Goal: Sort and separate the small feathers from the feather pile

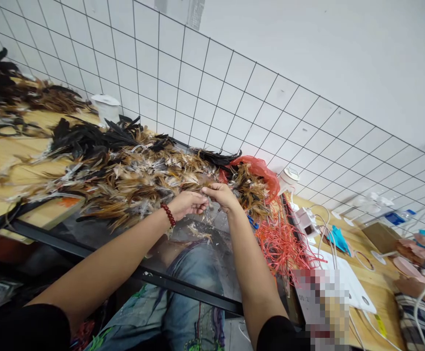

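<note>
My left hand point(188, 204), with a red bead bracelet point(168, 215) at its wrist, has its fingers closed and curled inward. Facing it, my right hand point(224, 196) pinches with thumb and forefinger, the fingertips of both hands almost meeting. Wispy feather bits show at the fingertips, though the fingers partly hide what they hold. Just beyond spreads a large pile of brown and cream feathers point(139, 170), with long black feathers point(84, 139) at its back left. A few loose feather scraps point(200, 232) lie on the clear tabletop below my hands.
To the right are a red plastic bag point(258, 168) around more feathers, tangled red strings point(283, 241) and a white power strip point(305, 222) with cables. A wire grid point(212, 83) stands behind. At the far right, another person's plaid sleeve point(417, 317) shows.
</note>
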Motion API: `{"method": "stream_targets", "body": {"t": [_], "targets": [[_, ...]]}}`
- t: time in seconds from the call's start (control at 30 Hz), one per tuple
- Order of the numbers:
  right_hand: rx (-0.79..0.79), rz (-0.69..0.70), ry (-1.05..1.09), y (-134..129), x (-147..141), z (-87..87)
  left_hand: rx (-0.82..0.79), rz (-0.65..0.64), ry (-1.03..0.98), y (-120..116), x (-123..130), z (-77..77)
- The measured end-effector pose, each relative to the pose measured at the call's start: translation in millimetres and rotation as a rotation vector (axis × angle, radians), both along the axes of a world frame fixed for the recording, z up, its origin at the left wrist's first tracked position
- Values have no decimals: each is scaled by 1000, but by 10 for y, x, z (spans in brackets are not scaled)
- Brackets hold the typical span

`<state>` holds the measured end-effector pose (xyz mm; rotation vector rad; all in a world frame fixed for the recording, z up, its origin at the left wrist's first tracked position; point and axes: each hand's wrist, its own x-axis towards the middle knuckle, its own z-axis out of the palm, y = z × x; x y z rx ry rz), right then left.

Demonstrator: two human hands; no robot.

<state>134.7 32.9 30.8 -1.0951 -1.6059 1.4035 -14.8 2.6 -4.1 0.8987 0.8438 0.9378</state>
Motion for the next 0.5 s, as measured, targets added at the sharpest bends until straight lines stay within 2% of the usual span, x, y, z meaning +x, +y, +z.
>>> {"method": "stream_targets", "body": {"t": [0.17,0.37,0.5], "targets": [[-20,-18,26,-5,15,9,-15,-40,-168,-13,3,23],[59,-13,37,2,-2,-11,-27,-54,-194,-20,8,33],[149,-2,-44,25,40,-10,-65,17,-210,5,1,24]]}}
